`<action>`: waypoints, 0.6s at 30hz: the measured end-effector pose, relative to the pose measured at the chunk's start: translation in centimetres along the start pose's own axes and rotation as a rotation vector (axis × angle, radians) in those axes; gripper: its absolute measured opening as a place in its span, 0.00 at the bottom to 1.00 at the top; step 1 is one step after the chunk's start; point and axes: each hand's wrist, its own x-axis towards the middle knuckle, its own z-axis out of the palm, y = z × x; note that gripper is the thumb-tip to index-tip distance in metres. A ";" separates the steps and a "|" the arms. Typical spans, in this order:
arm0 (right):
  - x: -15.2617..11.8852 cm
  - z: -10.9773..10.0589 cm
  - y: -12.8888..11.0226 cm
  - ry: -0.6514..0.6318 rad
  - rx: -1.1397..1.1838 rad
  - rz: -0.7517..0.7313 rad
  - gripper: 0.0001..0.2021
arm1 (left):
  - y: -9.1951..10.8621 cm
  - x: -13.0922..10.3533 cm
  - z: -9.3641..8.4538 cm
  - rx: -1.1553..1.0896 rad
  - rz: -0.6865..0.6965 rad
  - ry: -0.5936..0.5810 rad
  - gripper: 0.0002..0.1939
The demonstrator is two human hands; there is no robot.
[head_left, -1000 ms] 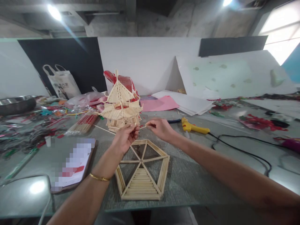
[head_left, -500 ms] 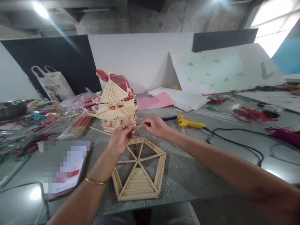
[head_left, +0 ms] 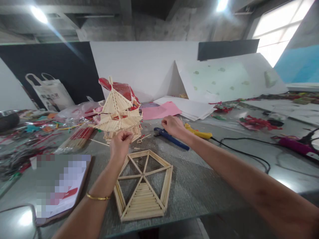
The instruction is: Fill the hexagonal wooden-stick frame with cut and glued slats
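Note:
A flat wooden-stick frame (head_left: 147,199) with spokes lies near the table's front edge, one of its wedges filled with sticks. Behind it stands a tiered stick pagoda (head_left: 116,103). My left hand (head_left: 122,141) is closed in front of the pagoda's base, above the frame's back left side; what its fingers pinch is too small to name. Over the blue-handled pliers (head_left: 174,139) and beside the yellow glue gun (head_left: 201,133), my right hand (head_left: 173,125) is closed with its fingertips together; anything in it is hidden. A few short stick pieces (head_left: 141,139) lie between the hands.
A tablet-like device (head_left: 72,196) lies at the left, with a bundle of sticks (head_left: 77,137) behind it. Pink paper (head_left: 161,111) and white sheets (head_left: 191,109) lie at the back. The glue gun's black cable (head_left: 239,141) runs right towards a purple tool (head_left: 294,144).
My hands have moved apart, the left one to the left and the right one slightly right and up. The pliers and short stick pieces now show more fully. The view has shifted a little.

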 end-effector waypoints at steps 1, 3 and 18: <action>0.2 0.0 0.4 -0.023 -0.017 0.013 0.13 | -0.1 0.1 0.0 0.062 0.024 -0.004 0.10; 0.7 0.3 1.3 -0.075 -0.050 0.035 0.11 | -0.2 0.2 0.1 0.176 0.069 -0.016 0.09; 3.7 -4.0 7.6 -0.128 -0.198 0.326 0.15 | 1.7 -0.5 -0.6 0.486 0.169 0.016 0.10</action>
